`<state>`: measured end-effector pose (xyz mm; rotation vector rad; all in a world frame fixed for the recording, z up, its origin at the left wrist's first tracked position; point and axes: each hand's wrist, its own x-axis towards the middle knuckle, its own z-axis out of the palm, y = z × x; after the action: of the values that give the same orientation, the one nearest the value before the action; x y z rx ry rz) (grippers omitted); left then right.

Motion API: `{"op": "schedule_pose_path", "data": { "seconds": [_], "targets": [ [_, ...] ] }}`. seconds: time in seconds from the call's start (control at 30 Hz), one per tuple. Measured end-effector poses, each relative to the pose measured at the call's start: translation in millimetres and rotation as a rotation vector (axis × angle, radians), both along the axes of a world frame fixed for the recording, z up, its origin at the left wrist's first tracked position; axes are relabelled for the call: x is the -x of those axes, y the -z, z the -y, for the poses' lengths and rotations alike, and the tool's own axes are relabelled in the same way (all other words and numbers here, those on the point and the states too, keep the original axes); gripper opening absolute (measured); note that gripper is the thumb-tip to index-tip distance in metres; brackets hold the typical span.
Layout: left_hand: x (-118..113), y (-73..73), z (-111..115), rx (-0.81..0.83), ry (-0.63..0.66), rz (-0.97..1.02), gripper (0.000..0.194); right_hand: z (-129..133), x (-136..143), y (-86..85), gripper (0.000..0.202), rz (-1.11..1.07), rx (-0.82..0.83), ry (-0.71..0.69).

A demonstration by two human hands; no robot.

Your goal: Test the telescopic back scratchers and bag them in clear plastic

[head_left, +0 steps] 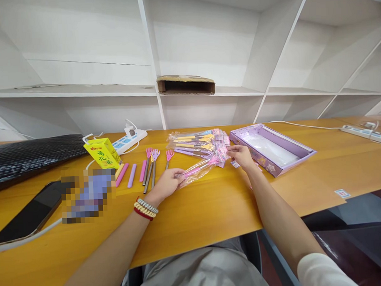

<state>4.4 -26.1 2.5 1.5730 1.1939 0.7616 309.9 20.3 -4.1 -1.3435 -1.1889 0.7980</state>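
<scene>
The packet [196,171], a clear bag with a pink scratcher inside, is between the two hands over the middle of the table [205,217]. Its long axis runs slantwise, from the near left up to the far right; the pink claw points toward the right hand [241,156] and the handle toward the left hand [167,183]. Whether the bag rests on the wood or is a little lifted, I cannot tell.

The left hand is closed on the handle end, thumb and fingers nearly together with the plastic between them. The right hand pinches the other end near the pink card [222,152], its fingertips almost meeting. Both grips are narrow, and the bag is drawn out fairly straight between them.

Just beyond the bag lies a pile [197,145] of similar packets, close to the right fingers, so room is tight on the far side. The tray [295,162] stands to the right of the right hand, its near corner turned toward the person. Loose scratchers [155,154] lie just left of the left hand, with short coloured tubes [132,175] farther left, then the drink box [104,153] and the phone [32,209]. The widest open stretch is bare wood between the forearms, reaching to the table's front edge; another lies right of the right forearm, in front of the tray
</scene>
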Motion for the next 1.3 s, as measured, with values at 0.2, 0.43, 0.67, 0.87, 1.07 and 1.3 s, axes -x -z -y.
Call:
{"op": "schedule_pose_path", "data": {
  "seconds": [0.2,0.43,0.67,0.87,1.07,1.3],
  "targets": [
    [2,7.1,-4,-0.066,0.021,-0.048,0.034,-3,-1,4.2,0.027,0.080,0.002,0.020],
    [2,4.9,-3,-0.081,0.013,-0.051,0.035,2,2,-1.0,0.038,0.027,-0.050,-0.042],
    [1,2.2,-1,-0.077,0.016,-0.074,0.031,0,4,1.0,0.042,-0.013,-0.030,-0.043],
    [0,-1.2,1,-0.061,0.055,-0.071,0.032,4,4,-2.9,0.038,0.051,-0.051,-0.128],
    [-4,-9.6,6,-0.034,0.080,-0.055,0.028,0,1,3.3,0.030,0.208,-0.053,-0.041],
    [-7,-9.8,7,0.000,0.110,-0.036,0.027,-4,6,12.8,0.015,0.600,-0.135,0.042]
  ]
}}
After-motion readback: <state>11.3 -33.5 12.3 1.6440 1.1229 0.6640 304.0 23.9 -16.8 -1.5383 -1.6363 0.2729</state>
